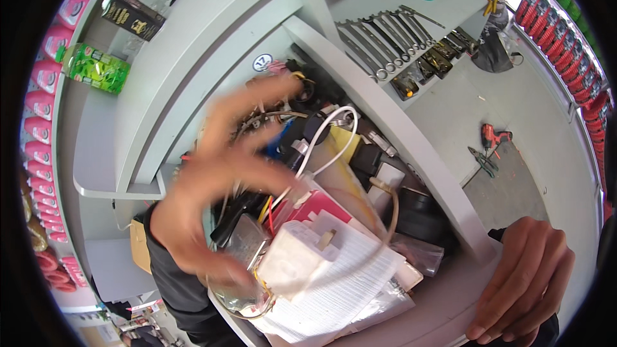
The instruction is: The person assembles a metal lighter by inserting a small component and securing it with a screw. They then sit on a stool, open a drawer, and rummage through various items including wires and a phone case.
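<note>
An open grey drawer (418,144) full of mixed items lies in front of me. My left hand (218,186) is over it, smeared by motion, with its fingers spread wide and nothing visibly held. Close to its thumb is a white power adapter (299,254), on top of printed paper sheets (350,283). A white cable (353,130) loops up beside the fingers, near a red-pink box (321,204). At the lower right, my right hand (524,279) has curled fingers at the drawer's front edge, which it seems to grip.
Wrenches (379,45) lie in a row on the worktop right of the drawer. A red power tool (495,136) and pliers (483,162) sit farther right. Left stand a green bottle (96,67), a dark carton (133,16) and shelves of pink bottles (42,106).
</note>
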Demonstrator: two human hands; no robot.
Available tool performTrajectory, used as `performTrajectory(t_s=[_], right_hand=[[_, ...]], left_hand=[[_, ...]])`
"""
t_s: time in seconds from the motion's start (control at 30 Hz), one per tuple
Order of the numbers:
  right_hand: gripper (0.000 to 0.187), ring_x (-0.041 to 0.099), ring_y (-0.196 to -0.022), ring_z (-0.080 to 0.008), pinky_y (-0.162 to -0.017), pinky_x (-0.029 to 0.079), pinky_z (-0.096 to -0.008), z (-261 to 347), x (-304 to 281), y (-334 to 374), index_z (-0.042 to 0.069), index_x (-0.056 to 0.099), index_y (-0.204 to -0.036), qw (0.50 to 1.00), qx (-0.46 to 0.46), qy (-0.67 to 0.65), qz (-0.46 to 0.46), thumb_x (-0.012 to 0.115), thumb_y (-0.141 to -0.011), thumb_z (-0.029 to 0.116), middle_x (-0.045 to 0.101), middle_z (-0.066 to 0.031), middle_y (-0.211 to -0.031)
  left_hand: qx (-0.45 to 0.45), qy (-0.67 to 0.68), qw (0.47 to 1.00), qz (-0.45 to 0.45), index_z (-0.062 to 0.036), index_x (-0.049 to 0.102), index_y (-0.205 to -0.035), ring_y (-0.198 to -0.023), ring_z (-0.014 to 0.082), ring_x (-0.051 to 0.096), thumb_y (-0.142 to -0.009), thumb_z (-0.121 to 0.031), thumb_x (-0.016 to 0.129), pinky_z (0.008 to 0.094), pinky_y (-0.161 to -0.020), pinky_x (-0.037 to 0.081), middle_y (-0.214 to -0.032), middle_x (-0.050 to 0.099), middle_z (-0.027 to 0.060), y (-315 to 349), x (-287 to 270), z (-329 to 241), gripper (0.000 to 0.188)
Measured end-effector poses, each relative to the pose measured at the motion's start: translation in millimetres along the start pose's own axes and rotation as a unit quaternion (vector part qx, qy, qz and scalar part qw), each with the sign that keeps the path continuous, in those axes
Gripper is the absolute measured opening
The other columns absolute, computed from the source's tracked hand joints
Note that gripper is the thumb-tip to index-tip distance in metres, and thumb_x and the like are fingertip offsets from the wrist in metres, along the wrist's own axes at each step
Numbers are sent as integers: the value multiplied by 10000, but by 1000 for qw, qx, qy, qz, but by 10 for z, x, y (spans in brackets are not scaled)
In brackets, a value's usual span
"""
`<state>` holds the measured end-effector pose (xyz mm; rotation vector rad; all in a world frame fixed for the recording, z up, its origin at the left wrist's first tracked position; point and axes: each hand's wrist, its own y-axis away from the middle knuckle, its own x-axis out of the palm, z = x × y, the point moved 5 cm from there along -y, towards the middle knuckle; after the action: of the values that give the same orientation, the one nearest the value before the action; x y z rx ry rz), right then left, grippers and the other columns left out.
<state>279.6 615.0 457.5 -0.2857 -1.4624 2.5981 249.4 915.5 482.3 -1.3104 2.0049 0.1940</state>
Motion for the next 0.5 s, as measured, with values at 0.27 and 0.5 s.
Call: performTrajectory(t_s=[0.27,0.5], right_hand=[[237,784,-873,-206,-733,639,-265,-170,37,44,82,686,-781,999,-28,-30,-7,725,-982,201,782,-80,-778],[243,785,-857,-198,-720,632,-254,-20,19,15,82,690,-767,1000,-10,-2,-13,722,-983,189,781,-77,-773]], left_hand=[[-131,-376,916,-51,11,696,-945,-769,326,659,-833,25,684,394,-683,505,-861,686,146,-66,-154,327,113],[-99,-324,941,4,11,693,-955,-855,433,632,-811,36,608,486,-747,505,-904,656,188,-244,-40,497,169]])
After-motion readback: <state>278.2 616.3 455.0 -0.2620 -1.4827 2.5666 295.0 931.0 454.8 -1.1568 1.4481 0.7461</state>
